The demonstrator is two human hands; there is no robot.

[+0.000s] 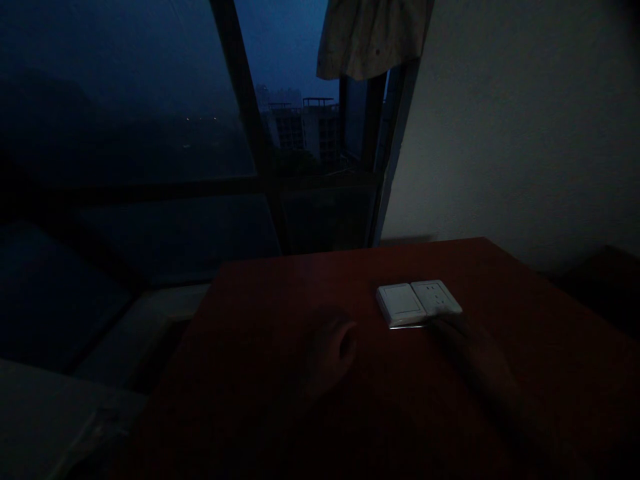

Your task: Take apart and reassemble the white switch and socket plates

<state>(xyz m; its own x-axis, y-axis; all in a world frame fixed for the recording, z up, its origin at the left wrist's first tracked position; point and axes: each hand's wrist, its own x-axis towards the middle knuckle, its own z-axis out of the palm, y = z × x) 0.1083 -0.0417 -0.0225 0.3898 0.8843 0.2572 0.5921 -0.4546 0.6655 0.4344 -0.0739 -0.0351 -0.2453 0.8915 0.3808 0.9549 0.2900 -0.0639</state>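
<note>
Two white square wall plates lie side by side on a reddish-brown table (pixel 300 287). The left one is a plain-faced plate (pixel 401 303), and the right one is a wall socket (pixel 435 297) with dark slots. Along the near edge of the plain plate runs a thin bright strip (pixel 407 327). My right hand (pixel 470 340) reaches to the near edge of the socket with its fingers stretched out, seemingly touching it. To the left of the plates, my left hand (pixel 333 350) rests over the table, fingers curled in a loose fist. Darkness hides much of both hands.
Behind the table stands a large dark-framed window (pixel 270 180), with buildings (pixel 310 127) outside. A short curtain (pixel 373 40) hangs at its upper right. A pale wall (pixel 510 133) rises to the right. At lower left is a pale ledge (pixel 50 407).
</note>
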